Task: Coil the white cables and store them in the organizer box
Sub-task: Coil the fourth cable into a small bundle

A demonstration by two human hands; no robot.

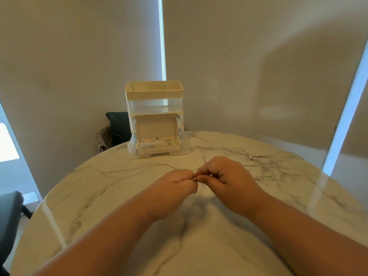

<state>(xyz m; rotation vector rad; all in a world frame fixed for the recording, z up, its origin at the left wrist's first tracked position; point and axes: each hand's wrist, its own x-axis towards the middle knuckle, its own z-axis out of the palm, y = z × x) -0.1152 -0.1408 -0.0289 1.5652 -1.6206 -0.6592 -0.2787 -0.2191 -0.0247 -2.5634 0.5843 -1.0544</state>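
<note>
In the head view, both hands meet just in front of the organizer box. The left hand and the right hand have curled fingers and together pinch the end of a white cable. Its length lies loose on the table, in front of the box. A second cable lies to the front right of the box.

I judge that coiling is only beginning, since no loop is made yet. Next, one hand must keep the end while the other draws the line into even loops.

The bottom drawer of the box is open, and a small carton in it holds white coils. The table is round and glossy, with a marble pattern. Behind the box are a dark chair and closed blinds.
</note>
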